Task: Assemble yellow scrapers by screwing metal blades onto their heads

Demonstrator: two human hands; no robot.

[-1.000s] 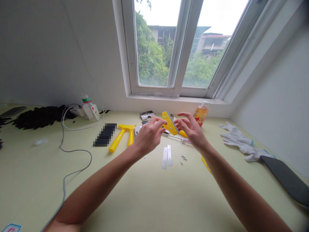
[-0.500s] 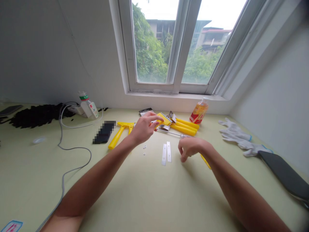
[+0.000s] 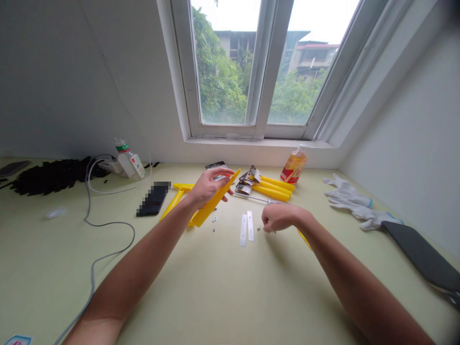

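My left hand point(image 3: 212, 187) is closed around a yellow plastic scraper point(image 3: 215, 202), which slants over the table with its narrow side toward me. My right hand point(image 3: 278, 217) hovers low over the table, fingers curled together; whatever they hold is hidden. Just left of those fingertips lies a tiny metal screw or nut point(image 3: 258, 229). Between the hands are two flat silvery strips with holes, one at the left point(image 3: 243, 231) and one at the right point(image 3: 250, 226). Several small nuts point(image 3: 214, 219) lie below my left hand.
Yellow handles with card labels point(image 3: 271, 188) and a screwdriver point(image 3: 251, 197) lie behind the strips. Another yellow tool point(image 3: 176, 201) is partly behind my left arm. A dark phone point(image 3: 154, 199), an orange bottle point(image 3: 294, 165), white gloves point(image 3: 345, 203) and a grey cable point(image 3: 108, 221) surround the work area.
My left hand has turned the scraper, so its long yellow body now points down toward me. My right hand has curled in more and risen slightly; a tiny metal piece shows beside it.
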